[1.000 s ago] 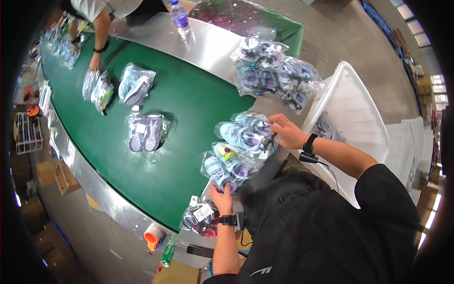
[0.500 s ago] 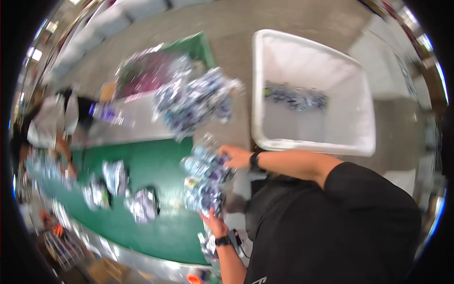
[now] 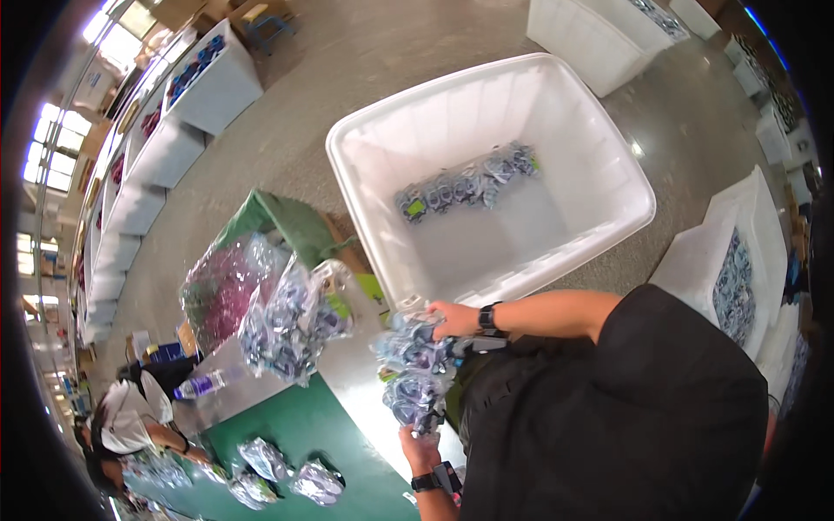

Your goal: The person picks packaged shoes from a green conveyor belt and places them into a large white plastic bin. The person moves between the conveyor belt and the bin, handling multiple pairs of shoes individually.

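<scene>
A row of clear plastic bags (image 3: 415, 369) packed with small grey-blue items spans the gap between my hands. My right hand (image 3: 456, 319) is closed on its far end, close to the near rim of a large white bin (image 3: 638, 213). My left hand (image 3: 420, 448) is closed at the near end, its fingers partly hidden by the bags. A similar row of bags (image 3: 469, 187) lies on the floor of the bin. What the items inside the bags are, I cannot make out.
A heap of bags (image 3: 295, 321) sits on a metal surface beside a green-lined container (image 3: 282, 221). Several bags (image 3: 318, 483) lie on the green table (image 3: 261, 425), where a co-worker (image 3: 130, 417) reaches in. More white bins (image 3: 599, 43) stand around.
My view has swung to the right, and both hands have carried the row of bags off the green table toward the white bin. Both hands keep their grip.
</scene>
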A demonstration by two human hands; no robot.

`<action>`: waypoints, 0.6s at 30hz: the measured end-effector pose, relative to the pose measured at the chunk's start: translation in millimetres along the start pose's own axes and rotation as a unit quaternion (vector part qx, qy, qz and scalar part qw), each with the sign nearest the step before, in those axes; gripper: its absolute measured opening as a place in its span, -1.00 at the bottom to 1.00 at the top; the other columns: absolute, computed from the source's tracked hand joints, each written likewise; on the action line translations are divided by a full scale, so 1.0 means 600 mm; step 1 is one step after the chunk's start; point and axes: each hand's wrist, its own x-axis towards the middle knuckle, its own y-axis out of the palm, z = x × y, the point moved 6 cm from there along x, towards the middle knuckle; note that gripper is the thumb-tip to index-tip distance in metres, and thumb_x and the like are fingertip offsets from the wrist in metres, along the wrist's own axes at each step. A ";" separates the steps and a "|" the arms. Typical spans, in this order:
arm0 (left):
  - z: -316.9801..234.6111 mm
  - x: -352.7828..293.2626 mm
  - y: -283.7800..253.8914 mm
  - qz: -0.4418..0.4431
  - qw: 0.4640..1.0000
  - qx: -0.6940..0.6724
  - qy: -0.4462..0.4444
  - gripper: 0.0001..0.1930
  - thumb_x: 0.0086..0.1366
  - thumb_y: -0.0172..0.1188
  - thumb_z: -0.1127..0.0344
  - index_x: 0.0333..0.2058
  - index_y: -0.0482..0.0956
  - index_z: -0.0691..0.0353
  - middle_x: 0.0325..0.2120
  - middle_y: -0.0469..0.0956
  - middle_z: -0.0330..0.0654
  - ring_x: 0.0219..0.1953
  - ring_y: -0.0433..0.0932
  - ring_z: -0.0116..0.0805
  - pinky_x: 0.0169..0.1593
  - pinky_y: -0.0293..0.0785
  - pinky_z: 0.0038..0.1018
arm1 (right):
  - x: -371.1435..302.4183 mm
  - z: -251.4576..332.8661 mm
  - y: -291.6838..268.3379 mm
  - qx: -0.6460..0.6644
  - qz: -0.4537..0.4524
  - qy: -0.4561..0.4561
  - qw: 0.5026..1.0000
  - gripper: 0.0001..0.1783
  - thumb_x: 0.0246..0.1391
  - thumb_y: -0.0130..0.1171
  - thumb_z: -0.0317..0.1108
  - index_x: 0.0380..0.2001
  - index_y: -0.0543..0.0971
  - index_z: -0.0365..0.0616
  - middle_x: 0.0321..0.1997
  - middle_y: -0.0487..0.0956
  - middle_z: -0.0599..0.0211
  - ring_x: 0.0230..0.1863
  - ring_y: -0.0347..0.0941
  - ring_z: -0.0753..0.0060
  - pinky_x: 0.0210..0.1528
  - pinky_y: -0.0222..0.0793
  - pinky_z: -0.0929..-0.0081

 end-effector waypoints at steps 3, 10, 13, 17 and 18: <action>-0.016 -0.032 0.190 0.034 0.989 0.116 0.084 -0.63 0.20 0.05 0.27 -0.01 0.28 0.12 -0.16 0.45 -0.07 -0.16 0.52 -0.13 -0.26 0.57 -0.25 | -0.054 -0.051 -0.156 0.120 -0.045 0.021 0.992 -0.28 -0.10 0.33 -0.33 0.16 0.28 -0.05 -0.33 0.54 0.33 -0.33 0.42 0.52 -0.25 0.34 0.52; 0.061 0.083 0.586 0.195 0.925 0.323 0.045 -0.32 0.29 0.18 0.30 0.29 0.03 0.12 -0.02 0.42 -0.12 -0.06 0.46 -0.36 -0.13 0.45 -0.46 | -0.239 -0.117 -0.544 0.189 -0.227 0.098 0.950 -0.33 0.01 0.27 -0.33 0.21 0.31 -0.08 -0.23 0.60 0.31 -0.23 0.50 0.59 -0.14 0.41 0.55; 0.128 0.198 0.649 0.242 0.894 0.370 0.074 -0.14 0.26 0.23 0.09 0.37 -0.10 0.08 0.14 0.32 0.07 0.09 0.38 -0.21 0.02 0.43 -0.23 | -0.287 -0.209 -0.702 -0.240 -0.388 0.149 0.877 -0.10 -0.07 0.31 0.00 0.21 0.24 -0.35 0.22 0.33 -0.17 0.25 0.26 -0.01 0.28 0.17 0.23; 0.141 0.224 0.655 0.173 0.744 0.568 0.307 -0.34 0.20 0.22 0.01 0.18 0.32 0.27 -0.03 0.50 0.15 -0.08 0.56 -0.05 -0.02 0.47 -0.23 | -0.285 -0.320 -0.775 -0.097 -0.432 0.114 0.890 -0.40 0.01 0.27 -0.29 0.09 0.34 -0.26 -0.31 0.54 0.30 -0.33 0.44 0.53 -0.29 0.40 0.51; 0.130 0.212 0.632 0.172 0.761 0.554 0.291 -0.35 0.20 0.22 0.03 0.16 0.33 0.28 -0.05 0.52 0.14 -0.10 0.57 -0.06 -0.03 0.48 -0.25 | -0.278 -0.350 -0.772 -0.062 -0.420 0.085 0.901 -0.49 0.04 0.25 -0.29 0.03 0.38 -0.25 -0.52 0.45 0.48 -0.50 0.31 0.67 -0.47 0.28 0.62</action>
